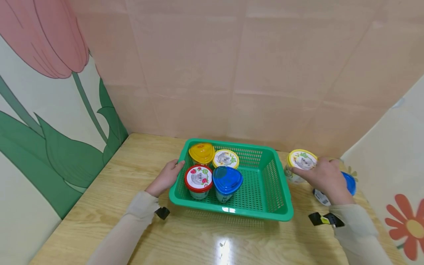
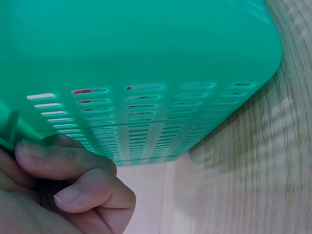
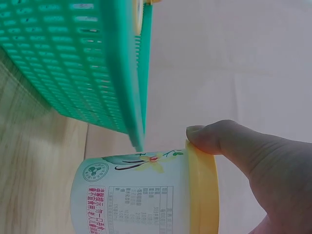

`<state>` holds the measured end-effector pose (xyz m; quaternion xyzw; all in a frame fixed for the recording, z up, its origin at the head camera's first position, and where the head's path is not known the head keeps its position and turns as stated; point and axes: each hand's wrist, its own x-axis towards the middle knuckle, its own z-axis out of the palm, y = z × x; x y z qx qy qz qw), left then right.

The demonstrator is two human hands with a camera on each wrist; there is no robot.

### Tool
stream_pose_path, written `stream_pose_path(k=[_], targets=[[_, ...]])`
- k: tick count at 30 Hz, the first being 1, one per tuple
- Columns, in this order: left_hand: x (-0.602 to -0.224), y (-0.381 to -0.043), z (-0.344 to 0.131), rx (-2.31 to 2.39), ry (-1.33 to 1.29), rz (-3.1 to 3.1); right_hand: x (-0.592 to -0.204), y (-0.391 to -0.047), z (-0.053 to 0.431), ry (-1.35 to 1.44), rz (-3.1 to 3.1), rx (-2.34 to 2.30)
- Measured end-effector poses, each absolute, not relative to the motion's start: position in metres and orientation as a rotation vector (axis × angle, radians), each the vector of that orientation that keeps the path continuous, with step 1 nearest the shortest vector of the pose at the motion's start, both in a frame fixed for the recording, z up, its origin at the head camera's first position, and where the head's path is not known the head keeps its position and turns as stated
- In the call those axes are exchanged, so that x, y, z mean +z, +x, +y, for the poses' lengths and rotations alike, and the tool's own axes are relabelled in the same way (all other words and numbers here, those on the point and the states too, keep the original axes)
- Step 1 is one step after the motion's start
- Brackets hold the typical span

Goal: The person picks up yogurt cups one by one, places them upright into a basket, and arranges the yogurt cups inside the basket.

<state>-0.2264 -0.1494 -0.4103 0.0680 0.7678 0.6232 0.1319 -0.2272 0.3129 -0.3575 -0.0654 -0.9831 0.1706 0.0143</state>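
Observation:
My left hand [image 1: 167, 177] grips the left rim of a green plastic basket [image 1: 255, 214], its fingers curled in the left wrist view. Past the basket's right end, my right hand [image 1: 328, 180] holds a yellow-lidded tub [image 1: 302, 160] by its lid. Printed text and a flower show on that tub's side in the right wrist view. Inside the basket, on the left, stand a tub with an orange-yellow rounded-triangle lid [image 1: 201, 153], a round yellow-rimmed tub [image 1: 226, 159], a red-lidded tub [image 1: 198, 178] and a blue-lidded tub [image 1: 227, 180].
Another blue-lidded tub [image 1: 349, 183] is on the table at the right, partly hidden behind my right hand and seemingly tilted. The wood-grain table [image 1: 198, 239] meets a pinkish-tan covered wall [image 1: 232, 73] at the back. Painted flowers decorate both side walls.

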Motion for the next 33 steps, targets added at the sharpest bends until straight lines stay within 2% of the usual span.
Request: stream_pose_path(k=[12, 22, 33], targets=[[-0.411, -0.226, -0.15, 1.8, 0.189, 2.232, -0.352, -0.225, 0.311, -0.198, -3.041, 0.521], [-0.437, -0.238, -0.154, 1.824, 0.195, 2.248, -0.347, -0.223, 0.308, -0.203, -3.025, 0.53], [-0.44, -0.241, -0.152, 1.839, 0.17, 2.259, -0.342, -0.222, 0.307, -0.191, -2.978, 0.514]])
